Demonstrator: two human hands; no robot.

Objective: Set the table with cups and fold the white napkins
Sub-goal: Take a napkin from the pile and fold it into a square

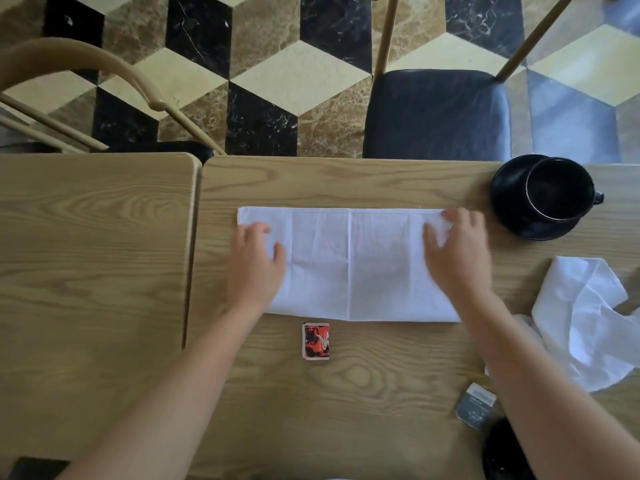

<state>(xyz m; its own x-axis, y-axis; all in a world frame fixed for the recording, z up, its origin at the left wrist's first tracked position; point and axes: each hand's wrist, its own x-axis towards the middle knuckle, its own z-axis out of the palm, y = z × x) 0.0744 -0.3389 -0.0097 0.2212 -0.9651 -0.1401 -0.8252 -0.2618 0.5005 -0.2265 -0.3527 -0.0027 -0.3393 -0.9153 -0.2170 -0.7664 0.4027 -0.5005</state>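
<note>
Nearest, between the forearms, a small red packet (315,341) lies on the wooden counter (104,254). Beyond it, the left hand (254,263) and right hand (457,252) rest flat, fingers spread, on opposite ends of a folded white napkin (349,265). A crumpled napkin (585,320) lies right of the right hand. Farther right, a black cup (557,188) sits on what looks like a saucer (509,202).

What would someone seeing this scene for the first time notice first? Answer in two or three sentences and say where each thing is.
A long white napkin lies flat in the middle of the wooden table, with the left hand on its left end and the right hand on its right end. A black cup on a black saucer sits at the far right, and a crumpled napkin lies nearer on the right.
</note>
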